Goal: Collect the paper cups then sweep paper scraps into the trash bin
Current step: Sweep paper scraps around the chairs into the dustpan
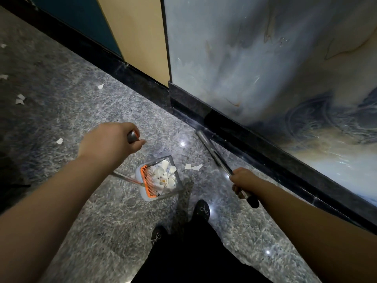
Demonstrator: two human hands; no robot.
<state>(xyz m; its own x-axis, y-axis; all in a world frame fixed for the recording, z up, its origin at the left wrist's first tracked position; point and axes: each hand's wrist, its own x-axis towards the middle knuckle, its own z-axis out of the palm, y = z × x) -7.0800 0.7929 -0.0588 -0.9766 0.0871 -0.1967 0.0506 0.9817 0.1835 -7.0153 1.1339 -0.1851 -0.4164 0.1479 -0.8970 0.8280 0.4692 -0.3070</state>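
Left hand point(106, 142) was curled round the top of the dustpan handle point(132, 137) — grip closed tight on it, thumb pointing forward. Dustpan point(161, 178) stood on the floor point(102, 103) just ahead of the feet, with an orange comb along its near edge; torn paper scraps point(165, 174) and what looked like crushed paper cups lay heaped inside it. Right hand point(243, 181) was wrapped round the broom handle point(214, 154) near its black end cap — grip closed on the pole, which slanted up toward the dark baseboard point(255, 137). Broom head could not be made out. Two loose scraps point(192, 166) lay just right of the dustpan; more scraps point(20, 99) were scattered at far left.
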